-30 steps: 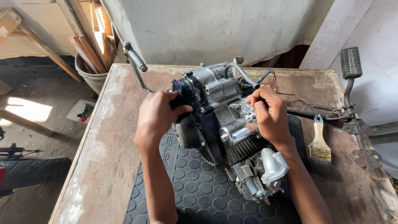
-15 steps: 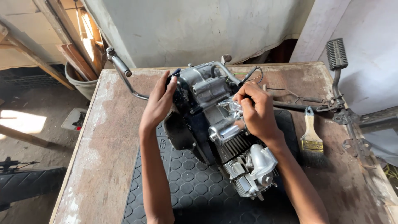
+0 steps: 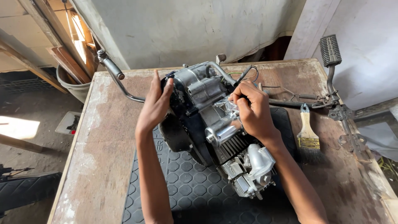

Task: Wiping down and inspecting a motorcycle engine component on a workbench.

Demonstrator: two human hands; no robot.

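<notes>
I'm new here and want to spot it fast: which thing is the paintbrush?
Find the worn wooden table with the engine on a black mat. Right of the person's right hand lies the paintbrush, the only thing with a pale wooden handle and dark bristles.

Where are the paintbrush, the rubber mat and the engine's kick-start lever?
paintbrush (image 3: pixel 306 130): head view, wooden handle.
rubber mat (image 3: pixel 188 195): head view, bare patterned surface.
kick-start lever (image 3: pixel 120 83): head view, curved metal arm.

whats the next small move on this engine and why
Probably keep the left hand flat against the dark side cover to brace the engine, since it lies tilted on the rubber mat while the right hand pinches something small on top.
</notes>
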